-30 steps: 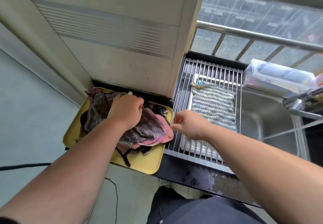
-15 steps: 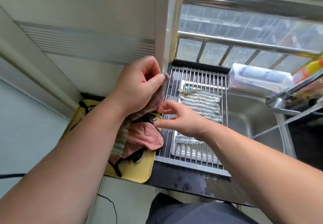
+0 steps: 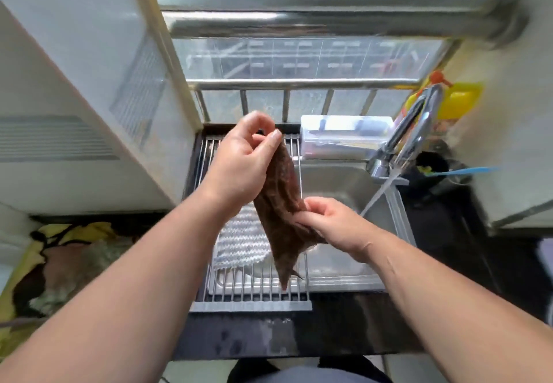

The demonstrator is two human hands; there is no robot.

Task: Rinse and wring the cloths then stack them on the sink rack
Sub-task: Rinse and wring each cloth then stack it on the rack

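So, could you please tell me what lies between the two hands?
In the head view, the brown cloth spans that gap: the left hand pinches its upper end and the right hand holds it lower down.

Daylit window [image 3: 299, 59] behind steel rails [image 3: 299, 84]; white cabinet [image 3: 74, 77] left; dark counter [image 3: 335, 334].

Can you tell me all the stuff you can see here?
sink: one, silver, in the middle
sink rack: one, silver, across the sink's left side
tap: one, silver, over the sink, water running
brown cloth: one, brown, held over the sink rack
knitted cloth: one, grey and white, lying on the sink rack
box: one, clear, behind the sink
bottle: one, yellow, behind the tap
tray: one, yellow, far left, holding piled cloths
left hand: one, pinches the brown cloth's top
right hand: one, pinches its lower edge
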